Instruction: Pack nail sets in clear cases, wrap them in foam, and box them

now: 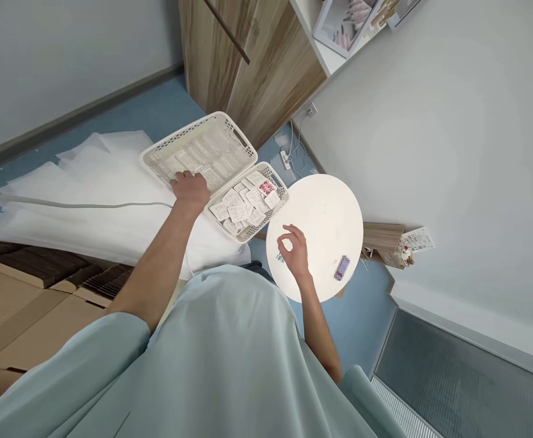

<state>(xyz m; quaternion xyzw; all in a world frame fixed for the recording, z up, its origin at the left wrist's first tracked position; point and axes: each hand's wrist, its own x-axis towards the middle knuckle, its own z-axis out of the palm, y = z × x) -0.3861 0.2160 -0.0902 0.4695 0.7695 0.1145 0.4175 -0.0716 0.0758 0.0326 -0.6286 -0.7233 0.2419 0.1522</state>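
Observation:
My left hand (191,190) reaches over the near rim of the larger white basket (157,148). Its fingers are slightly bent and apart, resting on clear plastic packs (202,152) inside. Over the round white table (321,207), the thumb and forefinger of my right hand (296,250) meet in a ring; anything between their tips is too small to make out. Small teal pieces (280,258) lie on the tabletop beside that hand. Between the hands, a smaller white basket (281,185) holds many white printed cards (239,212), one with red pieces (266,187).
A blurred purple object (342,267) lies on the table. White sheeting (88,182) spreads under the baskets, crossed by a grey cable (66,205). Cardboard boxes (29,310) stand at left, a wooden cabinet (248,61) behind. A power strip (285,160) rests on the floor.

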